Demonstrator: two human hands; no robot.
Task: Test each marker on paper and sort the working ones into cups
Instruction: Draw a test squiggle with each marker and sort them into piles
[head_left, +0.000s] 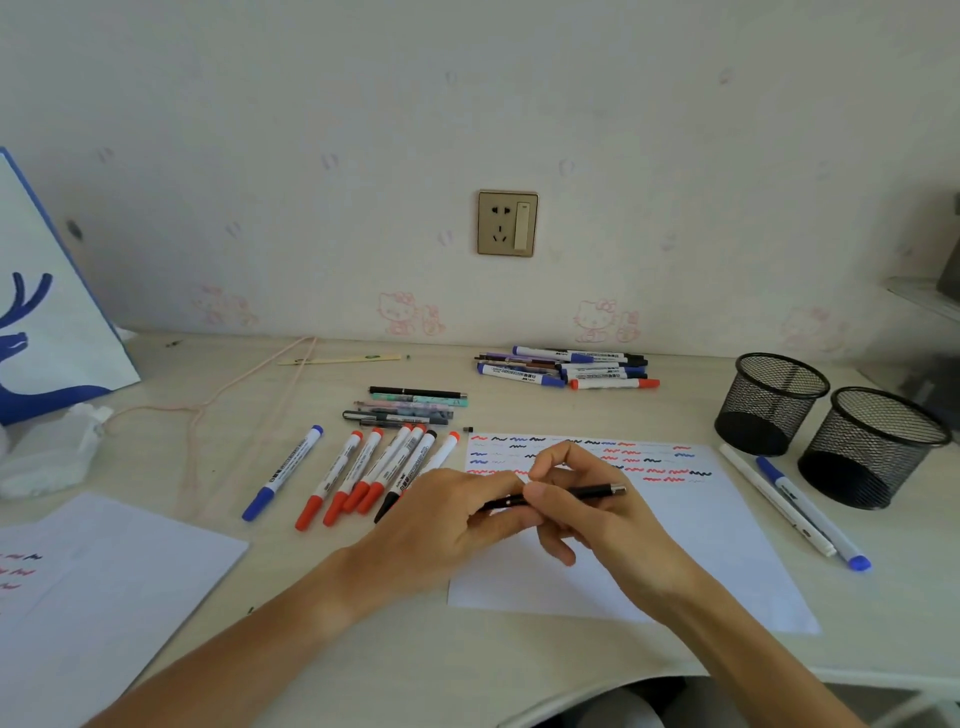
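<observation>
A pale table (519, 660) runs along a cream wall printed with faint pink cartoon cats, with a brass-coloured socket (507, 223) set in it above the middle. On the table lies a white test sheet (691, 525) with rows of red, blue and black squiggles near its far edge. Over that sheet both hands meet on a slim black pen (587, 491): the left hand (452, 525) has its fingers curled round the pen's left end, and the right hand (592, 509) pinches the barrel between thumb and fingers. The pen lies nearly level, its long axis running left to right, the silver-ringed end pointing right, slightly away from the person. Left of the sheet a row of red-capped markers (358, 478) slants toward the wall, with one blue-capped marker (283, 473) apart from it. A pile of markers (561, 366) sits near the wall. Two black mesh cups (831, 431) stand at the right, touching.
</observation>
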